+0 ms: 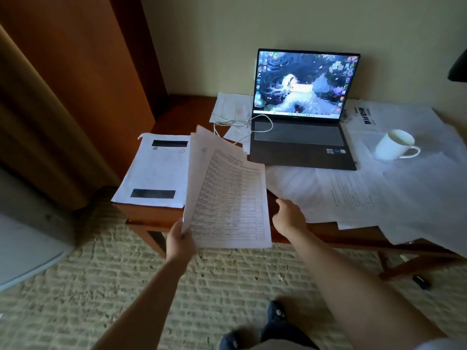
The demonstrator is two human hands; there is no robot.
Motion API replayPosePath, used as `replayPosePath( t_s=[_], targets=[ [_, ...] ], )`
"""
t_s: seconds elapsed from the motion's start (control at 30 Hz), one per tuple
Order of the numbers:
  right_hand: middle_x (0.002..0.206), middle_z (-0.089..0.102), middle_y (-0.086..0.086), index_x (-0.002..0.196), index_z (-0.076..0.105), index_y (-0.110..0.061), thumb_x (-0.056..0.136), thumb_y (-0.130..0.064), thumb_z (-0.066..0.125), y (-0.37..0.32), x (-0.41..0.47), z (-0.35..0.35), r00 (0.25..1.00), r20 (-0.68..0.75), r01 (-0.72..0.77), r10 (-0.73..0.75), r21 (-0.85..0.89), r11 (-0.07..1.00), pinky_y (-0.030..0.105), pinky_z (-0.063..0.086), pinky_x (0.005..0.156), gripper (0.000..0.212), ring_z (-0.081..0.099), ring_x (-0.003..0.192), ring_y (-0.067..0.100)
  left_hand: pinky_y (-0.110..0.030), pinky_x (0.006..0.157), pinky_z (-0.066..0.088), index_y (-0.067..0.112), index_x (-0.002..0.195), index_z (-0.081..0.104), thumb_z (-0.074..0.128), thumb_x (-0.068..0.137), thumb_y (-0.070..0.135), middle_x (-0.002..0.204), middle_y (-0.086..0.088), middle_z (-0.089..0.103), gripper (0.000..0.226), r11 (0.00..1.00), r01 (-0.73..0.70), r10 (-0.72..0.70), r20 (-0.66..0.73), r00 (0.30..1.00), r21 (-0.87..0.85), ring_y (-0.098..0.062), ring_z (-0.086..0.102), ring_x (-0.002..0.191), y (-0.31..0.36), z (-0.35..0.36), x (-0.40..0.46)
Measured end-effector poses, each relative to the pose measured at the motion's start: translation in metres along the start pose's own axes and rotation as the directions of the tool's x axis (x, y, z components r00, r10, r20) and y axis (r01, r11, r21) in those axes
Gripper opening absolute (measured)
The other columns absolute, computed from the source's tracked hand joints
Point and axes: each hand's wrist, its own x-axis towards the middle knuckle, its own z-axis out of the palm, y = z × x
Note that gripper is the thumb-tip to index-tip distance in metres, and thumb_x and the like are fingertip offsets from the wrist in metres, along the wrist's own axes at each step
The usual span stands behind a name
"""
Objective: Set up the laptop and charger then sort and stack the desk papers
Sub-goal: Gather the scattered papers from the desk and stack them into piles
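1. Head view, left side: the left hand (180, 240) pinches a sheaf of table-printed sheets (227, 195) by its lower left corner, lifted off the counter (182, 109) and fanned at the far end; beneath and to the left lies a neat white stack (154, 170) with two black bars, squared up at the counter's near left corner.
2. Same view, centre: the right hand (289, 215) hovers at the counter's front edge just right of the held sheets, fingers loose and holding nothing; whether it touches the wood I cannot tell.
3. Same view, back: the laptop (300, 137) stands open, screen lit with a desktop wallpaper; a white charger cable (240, 122) loops from its left side over loose papers (230, 107) behind.
4. Same view, right: a white mug (395, 145) sits upright on scattered sheets (404, 188) that spread over the counter's right half, some overhanging the front edge.
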Motion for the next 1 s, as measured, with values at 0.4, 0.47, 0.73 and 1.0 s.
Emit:
replayPosePath(
  t_s=[0.4,0.47,0.73,1.0],
  targets=[
    [0.138,0.041,0.026,0.149,0.015,-0.006,0.096,-0.015,0.050,0.030,0.063,-0.001,0.992,0.072,0.129,-0.108,-0.482,0.867,0.038,0.051,0.092,0.064,0.053,0.117,0.035,-0.028,0.059,0.043,0.017,0.099,0.063,0.041,0.080,-0.008,0.077,-0.001,0.062,0.038,0.996,0.087,-0.084,-0.173,0.981,0.012,-0.019,0.054,0.067,0.005,0.034,0.001],
    [0.132,0.045,0.028,0.150,0.013,-0.005,0.095,-0.012,0.052,0.023,0.065,0.000,0.979,0.112,0.202,-0.168,-0.558,0.805,0.038,0.051,0.091,0.068,0.055,0.113,0.035,-0.025,0.055,0.042,0.016,0.097,0.063,0.042,0.079,-0.008,0.077,-0.002,0.063,0.037,0.995,0.102,-0.100,-0.193,0.976,0.002,-0.018,0.054,0.066,0.007,0.038,0.001],
    [0.136,0.043,0.023,0.146,0.026,-0.010,0.095,-0.015,0.048,0.015,0.064,-0.003,0.983,0.151,0.171,-0.109,-0.506,0.845,0.024,0.046,0.086,0.056,0.050,0.119,0.035,-0.027,0.060,0.041,0.011,0.094,0.063,0.041,0.077,-0.007,0.072,-0.001,0.058,0.033,0.989,0.143,-0.151,-0.304,0.941,-0.050,-0.020,0.051,0.066,-0.007,0.022,-0.004],
    [0.108,0.066,0.014,0.117,0.052,0.000,0.096,0.001,0.038,0.007,0.036,-0.035,0.975,-0.040,0.169,-0.221,-0.519,0.838,0.030,0.051,0.076,0.025,0.065,0.098,0.027,-0.034,0.071,0.050,0.016,0.103,0.061,0.038,0.078,-0.005,0.088,-0.005,0.062,0.040,0.992,0.121,-0.129,-0.280,0.951,-0.048,-0.026,0.058,0.080,0.000,0.030,-0.004]
  ],
)
